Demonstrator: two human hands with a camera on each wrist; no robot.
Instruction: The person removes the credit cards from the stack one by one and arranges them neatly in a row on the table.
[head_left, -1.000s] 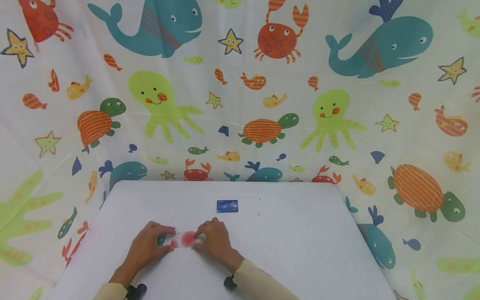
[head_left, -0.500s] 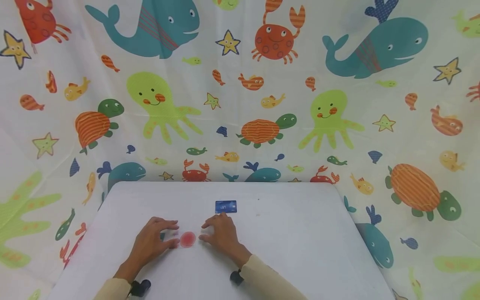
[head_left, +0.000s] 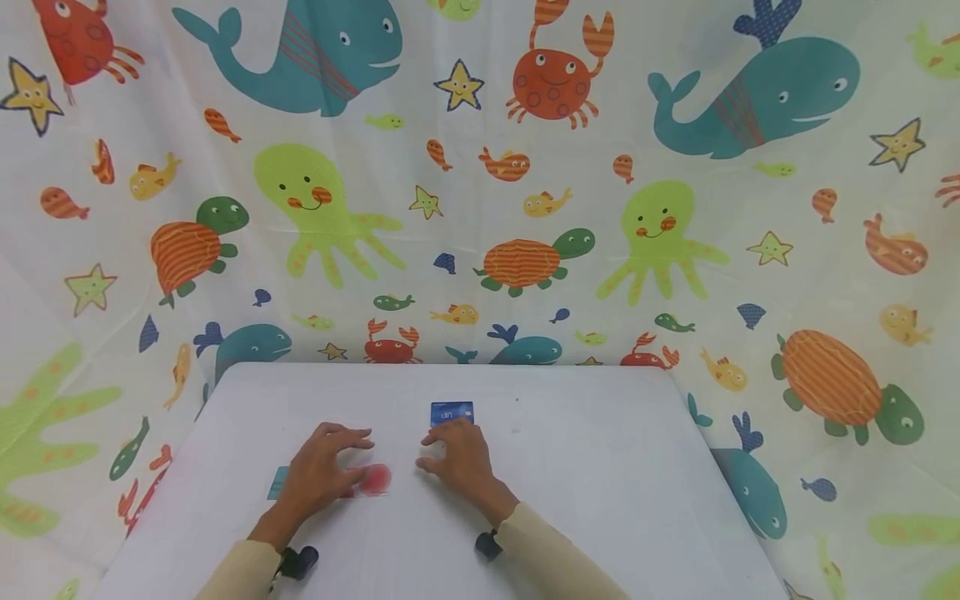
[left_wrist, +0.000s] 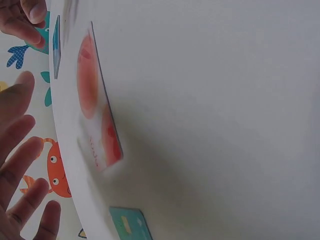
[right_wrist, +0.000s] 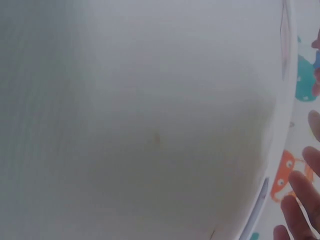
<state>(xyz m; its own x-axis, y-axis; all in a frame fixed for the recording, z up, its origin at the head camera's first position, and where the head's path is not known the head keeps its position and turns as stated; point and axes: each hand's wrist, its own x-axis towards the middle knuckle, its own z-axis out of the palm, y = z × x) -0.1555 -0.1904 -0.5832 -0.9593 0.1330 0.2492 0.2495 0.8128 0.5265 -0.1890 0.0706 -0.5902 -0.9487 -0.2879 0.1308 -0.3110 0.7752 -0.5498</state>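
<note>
On the white bench (head_left: pixel 600 475): the pink card (head_left: pixel 377 480) is laid left of centre, with a red disc printed at its right end and smaller red patches at its left, where it is partly covered by the left hand (head_left: pixel 321 473) in the head view.
Teal card (head_left: pixel 277 482): set to the left of the pink card, with a gap seen between them in the left wrist view; partly hidden behind the left hand in the head view.
Blue card (head_left: pixel 450 412): placed farther back and to the right, well apart from both; its near edge is overlapped by the right hand (head_left: pixel 461 458).
Left fingers (left_wrist: pixel 20 167): spread and gently bent, parted from the thumb, nothing gripped; held clear of the pink card.
Right fingers (right_wrist: pixel 305 192): loosely bent, parted from the thumb, nothing gripped; whether the blue card is touched cannot be told surely from this angle.
Wrists: black cameras (head_left: pixel 300 563) are worn below beige sleeves (head_left: pixel 558 558).
Behind: a cloth (head_left: pixel 450 225) printed with sea animals is hung.
</note>
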